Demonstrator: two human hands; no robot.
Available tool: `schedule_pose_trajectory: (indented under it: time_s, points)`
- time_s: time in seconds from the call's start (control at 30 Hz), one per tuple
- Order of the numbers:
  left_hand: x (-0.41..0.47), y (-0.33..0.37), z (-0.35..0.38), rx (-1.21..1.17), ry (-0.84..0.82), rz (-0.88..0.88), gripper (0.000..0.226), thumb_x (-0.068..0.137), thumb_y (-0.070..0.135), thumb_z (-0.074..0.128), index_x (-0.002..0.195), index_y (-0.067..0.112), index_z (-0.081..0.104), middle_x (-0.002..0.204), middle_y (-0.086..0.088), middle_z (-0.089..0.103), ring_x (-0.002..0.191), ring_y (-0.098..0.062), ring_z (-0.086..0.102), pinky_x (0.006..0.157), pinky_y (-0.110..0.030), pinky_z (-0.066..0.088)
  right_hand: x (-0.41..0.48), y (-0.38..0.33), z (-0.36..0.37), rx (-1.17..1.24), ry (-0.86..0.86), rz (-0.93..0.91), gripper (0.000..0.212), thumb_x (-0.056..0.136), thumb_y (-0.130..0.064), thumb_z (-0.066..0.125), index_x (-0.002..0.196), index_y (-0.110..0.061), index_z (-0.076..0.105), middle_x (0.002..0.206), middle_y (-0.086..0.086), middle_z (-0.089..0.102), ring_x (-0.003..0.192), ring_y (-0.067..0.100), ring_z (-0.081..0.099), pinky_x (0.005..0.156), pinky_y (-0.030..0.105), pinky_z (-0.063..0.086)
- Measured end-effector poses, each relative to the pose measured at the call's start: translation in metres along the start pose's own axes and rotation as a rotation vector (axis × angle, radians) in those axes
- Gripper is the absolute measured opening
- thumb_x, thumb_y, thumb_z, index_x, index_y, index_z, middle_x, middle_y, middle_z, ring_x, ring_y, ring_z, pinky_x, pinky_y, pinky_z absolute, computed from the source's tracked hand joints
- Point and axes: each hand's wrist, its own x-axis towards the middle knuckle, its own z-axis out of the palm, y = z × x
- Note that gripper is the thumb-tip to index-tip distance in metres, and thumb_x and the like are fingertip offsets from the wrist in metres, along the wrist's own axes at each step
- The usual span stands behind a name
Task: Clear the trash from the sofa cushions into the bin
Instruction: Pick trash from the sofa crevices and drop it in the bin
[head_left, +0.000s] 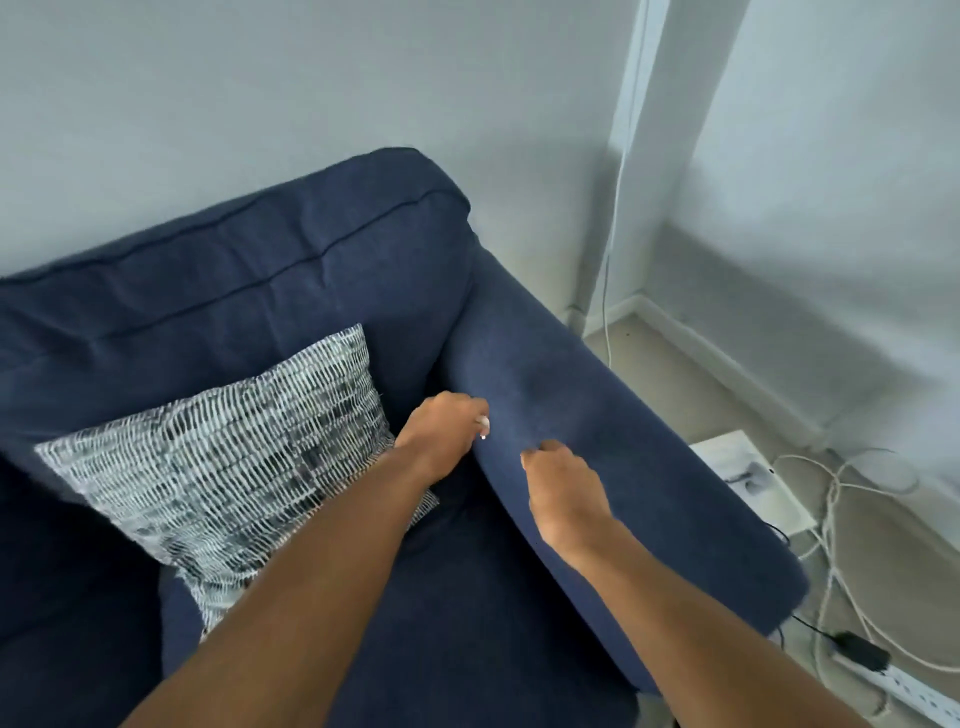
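Note:
The navy sofa (291, 291) fills the left and middle of the head view, with its right armrest (623, 441) running toward me. My left hand (441, 431) is at the gap between the seat cushion (467, 597) and the armrest, fingers curled together. A small pale spot shows at its fingertips; I cannot tell if it is a nail or a scrap. My right hand (563, 493) rests against the armrest's inner side, fingers curled under with nothing visible in them. No bin and no clear piece of trash is in view.
A black-and-white patterned throw pillow (234, 457) leans on the seat under my left forearm. On the floor right of the armrest lie a white box (753, 478), tangled white cables (841, 519), a black adapter (857, 649) and a power strip (914, 696). Walls stand close behind.

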Motion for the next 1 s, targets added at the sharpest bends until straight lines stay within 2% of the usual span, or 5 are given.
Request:
schedule_pose_trajectory:
  time_s: [0.1, 0.27, 0.43, 0.7, 1.0]
  points:
    - [-0.014, 0.034, -0.019, 0.025, 0.029, 0.000, 0.013, 0.093, 0.014, 0.055, 0.092, 0.016, 0.068, 0.094, -0.002, 0.068, 0.085, -0.025, 0.063, 0.077, -0.043, 0.054, -0.029, 0.018, -0.034, -0.001, 0.018, 0.008, 0.034, 0.084, 0.007, 0.060, 0.114, -0.008, 0.056, 0.111, 0.008, 0.053, 0.082, 0.023, 0.051, 0.065, 0.030, 0.040]
    - [-0.033, 0.110, -0.048, 0.087, 0.063, 0.061, 0.013, 0.092, 0.015, 0.055, 0.090, 0.019, 0.067, 0.092, 0.000, 0.069, 0.085, -0.026, 0.064, 0.077, -0.043, 0.055, -0.082, 0.070, -0.083, -0.012, 0.117, 0.026, 0.033, 0.085, 0.006, 0.059, 0.116, -0.007, 0.056, 0.115, 0.010, 0.054, 0.085, 0.025, 0.054, 0.066, 0.031, 0.042]
    - [-0.048, 0.188, -0.040, 0.102, 0.032, 0.166, 0.014, 0.095, 0.018, 0.054, 0.094, 0.025, 0.066, 0.098, 0.005, 0.070, 0.089, -0.025, 0.064, 0.078, -0.044, 0.055, -0.137, 0.131, -0.107, -0.055, 0.182, 0.106, 0.028, 0.084, 0.007, 0.057, 0.108, -0.006, 0.057, 0.092, 0.007, 0.044, 0.076, 0.026, 0.046, 0.067, 0.032, 0.037]
    - [-0.082, 0.299, 0.025, 0.064, -0.035, 0.405, 0.017, 0.103, 0.029, 0.048, 0.090, 0.023, 0.057, 0.091, 0.001, 0.069, 0.080, -0.026, 0.065, 0.072, -0.044, 0.054, -0.220, 0.248, -0.081, -0.028, 0.171, 0.283, 0.040, 0.087, 0.000, 0.060, 0.124, -0.012, 0.056, 0.126, 0.011, 0.056, 0.109, 0.033, 0.061, 0.084, 0.040, 0.052]
    - [-0.113, 0.366, 0.102, -0.109, -0.124, 0.460, 0.018, 0.099, 0.032, 0.057, 0.106, 0.018, 0.066, 0.097, -0.002, 0.073, 0.084, -0.023, 0.066, 0.078, -0.043, 0.056, -0.294, 0.347, -0.031, 0.440, 0.258, 0.462, 0.020, 0.084, 0.004, 0.058, 0.085, -0.013, 0.069, 0.082, 0.010, 0.069, 0.075, 0.027, 0.068, 0.072, 0.036, 0.057]
